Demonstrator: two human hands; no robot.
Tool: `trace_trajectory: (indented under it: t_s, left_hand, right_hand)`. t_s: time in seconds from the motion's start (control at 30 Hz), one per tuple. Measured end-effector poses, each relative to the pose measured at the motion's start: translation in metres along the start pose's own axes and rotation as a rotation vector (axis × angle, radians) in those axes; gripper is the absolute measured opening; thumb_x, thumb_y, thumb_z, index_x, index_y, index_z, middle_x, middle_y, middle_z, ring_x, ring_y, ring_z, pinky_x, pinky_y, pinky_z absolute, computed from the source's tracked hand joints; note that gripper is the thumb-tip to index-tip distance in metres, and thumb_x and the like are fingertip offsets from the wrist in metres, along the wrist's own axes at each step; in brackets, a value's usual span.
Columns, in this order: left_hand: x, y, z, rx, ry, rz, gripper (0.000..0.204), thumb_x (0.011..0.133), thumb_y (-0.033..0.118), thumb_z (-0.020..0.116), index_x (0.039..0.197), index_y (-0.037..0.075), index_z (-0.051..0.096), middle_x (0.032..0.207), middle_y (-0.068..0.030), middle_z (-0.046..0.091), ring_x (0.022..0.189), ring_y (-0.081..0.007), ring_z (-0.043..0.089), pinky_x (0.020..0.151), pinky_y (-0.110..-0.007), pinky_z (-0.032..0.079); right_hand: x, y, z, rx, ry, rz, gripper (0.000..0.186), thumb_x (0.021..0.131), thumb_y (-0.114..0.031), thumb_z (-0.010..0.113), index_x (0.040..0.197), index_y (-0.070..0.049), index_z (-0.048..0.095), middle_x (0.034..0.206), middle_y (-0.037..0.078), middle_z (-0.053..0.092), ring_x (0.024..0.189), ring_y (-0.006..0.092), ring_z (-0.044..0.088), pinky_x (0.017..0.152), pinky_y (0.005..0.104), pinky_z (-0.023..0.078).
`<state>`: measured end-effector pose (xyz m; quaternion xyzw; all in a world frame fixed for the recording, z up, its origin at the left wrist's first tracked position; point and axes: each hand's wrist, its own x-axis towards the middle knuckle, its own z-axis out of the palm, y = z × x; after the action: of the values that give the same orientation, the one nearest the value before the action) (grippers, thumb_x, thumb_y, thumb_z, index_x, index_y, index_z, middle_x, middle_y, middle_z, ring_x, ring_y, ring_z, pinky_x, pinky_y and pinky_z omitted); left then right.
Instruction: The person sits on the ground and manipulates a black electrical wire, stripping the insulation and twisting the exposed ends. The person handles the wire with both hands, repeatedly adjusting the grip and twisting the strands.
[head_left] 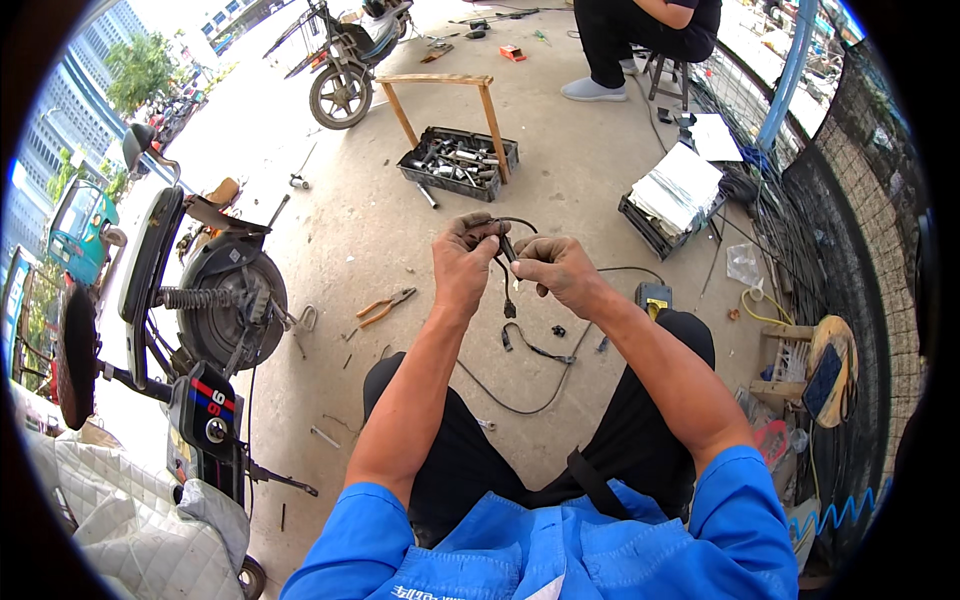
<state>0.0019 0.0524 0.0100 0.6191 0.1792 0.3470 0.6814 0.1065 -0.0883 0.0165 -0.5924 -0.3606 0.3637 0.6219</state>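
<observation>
One black, slatted plastic crate [445,181] on the grey concrete floor [335,225] ahead of you is heaped with silvery and dark metal parts; a squared wooden frame [440,78] stands over it. A second black crate [647,231], to the right, bears flat white sheets [680,187].

You hold a thin, flexible black cable [507,249] up above the floor, between your hands. The fingers of your left hand [466,260] pinch it, and those of your right hand [560,270] pinch it just beside. Your fingertips hide the gripped stretch, so its ends are hard to make out. A small, blocky black connector [510,309] dangles beneath.

A seated person [608,45] is cut off at the top. Orange-handled metal pliers [384,308] lie beyond your left knee.
</observation>
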Motion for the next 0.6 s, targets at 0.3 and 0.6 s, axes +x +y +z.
trace_trajectory:
  t_s: [0.3,0.6]
  left_hand:
    - [-0.0015,0.0009,0.0005,0.019,0.029,-0.019,0.036,0.083,-0.009,0.063,0.118,-0.013,0.054,0.106,-0.0223,0.069,0.097,-0.0238,0.069,0.084,-0.032,0.058]
    - [-0.0023,0.0025,0.0001,0.052,0.048,-0.058,0.041,0.078,-0.009,0.067,0.117,-0.013,0.054,0.105,-0.0201,0.069,0.092,-0.0217,0.068,0.08,-0.031,0.056]
  right_hand:
    - [0.0013,0.0024,-0.0002,0.034,-0.04,-0.104,0.019,0.083,-0.016,0.074,0.076,0.001,0.068,0.096,0.005,0.064,0.066,0.0082,0.056,0.055,0.0243,0.046]
    - [0.0021,0.0034,0.0019,0.014,-0.039,-0.115,0.017,0.083,-0.012,0.074,0.075,0.002,0.068,0.103,0.006,0.063,0.067,0.0072,0.055,0.055,0.0236,0.045]
